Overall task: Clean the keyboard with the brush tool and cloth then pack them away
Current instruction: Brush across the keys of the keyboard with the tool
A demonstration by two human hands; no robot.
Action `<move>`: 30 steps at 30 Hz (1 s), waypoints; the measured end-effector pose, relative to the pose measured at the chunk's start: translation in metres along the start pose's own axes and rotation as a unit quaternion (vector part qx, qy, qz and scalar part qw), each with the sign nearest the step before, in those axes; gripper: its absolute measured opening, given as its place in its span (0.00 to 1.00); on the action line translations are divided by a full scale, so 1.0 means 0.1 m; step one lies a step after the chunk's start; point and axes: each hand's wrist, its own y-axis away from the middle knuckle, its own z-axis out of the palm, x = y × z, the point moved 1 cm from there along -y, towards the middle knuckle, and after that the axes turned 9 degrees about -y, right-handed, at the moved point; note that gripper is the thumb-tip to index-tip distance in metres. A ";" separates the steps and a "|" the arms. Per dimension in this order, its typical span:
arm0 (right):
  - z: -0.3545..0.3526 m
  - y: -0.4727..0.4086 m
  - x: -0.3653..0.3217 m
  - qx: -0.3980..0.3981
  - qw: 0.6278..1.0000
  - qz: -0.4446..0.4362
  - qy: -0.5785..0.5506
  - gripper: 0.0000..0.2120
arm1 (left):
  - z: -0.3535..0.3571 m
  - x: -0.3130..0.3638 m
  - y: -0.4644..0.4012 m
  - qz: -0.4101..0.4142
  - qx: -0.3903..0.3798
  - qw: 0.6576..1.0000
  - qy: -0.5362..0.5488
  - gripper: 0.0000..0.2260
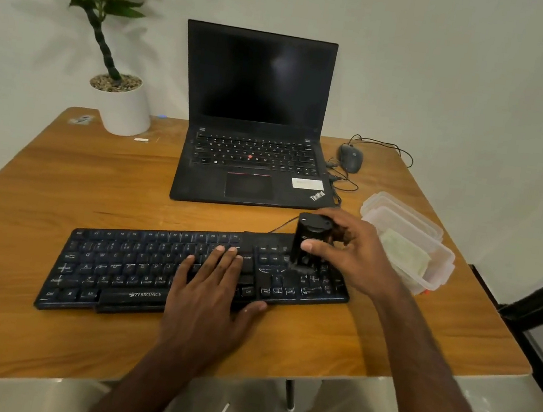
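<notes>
keyboard [165,271] sits mid-desk [59,178], brushing in progress. right hand [357,251] grips the black brush tool [308,242], fingers curled round it, bristles down on the keys at the numpad end. left hand [215,284] lies flat on the keys, fingers straight and close together, steadying. cloth [405,254] looks unused in the clear container [433,279] at right. judging by that: wipe and pack-away still left.

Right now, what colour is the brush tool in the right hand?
Black; the brush tool shows in the head view, gripped by the right hand.
</notes>
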 end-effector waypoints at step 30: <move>0.16 -0.15 0.02 -0.028 0.999 -0.001 0.024 0.18 | 0.00 0.00 0.02 0.007 0.001 1.000 0.009 0.37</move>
